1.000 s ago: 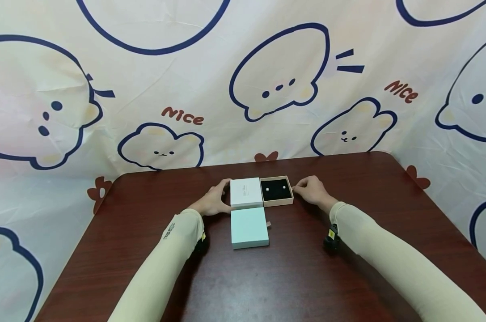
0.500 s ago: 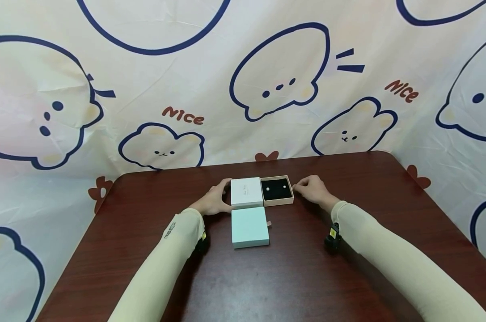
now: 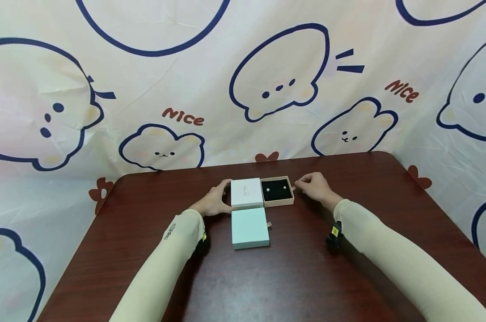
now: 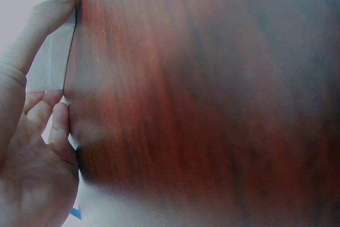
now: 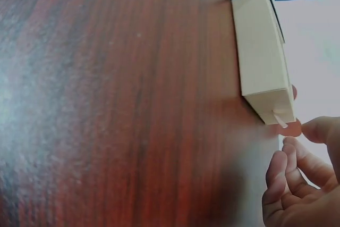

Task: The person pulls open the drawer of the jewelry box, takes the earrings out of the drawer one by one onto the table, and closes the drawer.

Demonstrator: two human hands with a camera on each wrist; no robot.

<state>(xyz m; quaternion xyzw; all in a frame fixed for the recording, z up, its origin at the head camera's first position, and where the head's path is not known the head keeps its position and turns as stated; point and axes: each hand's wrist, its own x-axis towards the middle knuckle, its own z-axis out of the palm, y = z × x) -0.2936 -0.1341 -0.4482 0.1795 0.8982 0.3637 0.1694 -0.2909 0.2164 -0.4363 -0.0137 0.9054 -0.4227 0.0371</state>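
A white drawer-style jewelry box sleeve (image 3: 246, 193) lies on the table, its cream drawer (image 5: 261, 46) slid out to the right. On the drawer's black insert (image 3: 276, 195) sit two small pearl-like studs. My left hand (image 3: 213, 201) grips the sleeve from its left, thumb at the near side and fingers at the far side; the left wrist view shows the thumb (image 4: 45, 22) along it. My right hand (image 3: 315, 185) is just right of the drawer, fingers bent, thumb and forefinger beside the small ribbon pull tab (image 3: 293, 188) and apart from it.
Directly in front of the white sleeve lies a mint-green box (image 3: 250, 228) with a small tab on its right side. All stand on a dark reddish wooden table (image 3: 291, 281). A patterned curtain (image 3: 218, 89) hangs behind the table's far edge and at its sides.
My right hand has let go of the drawer's pull tab and drawn slightly right and away. My left hand and both boxes hold still.
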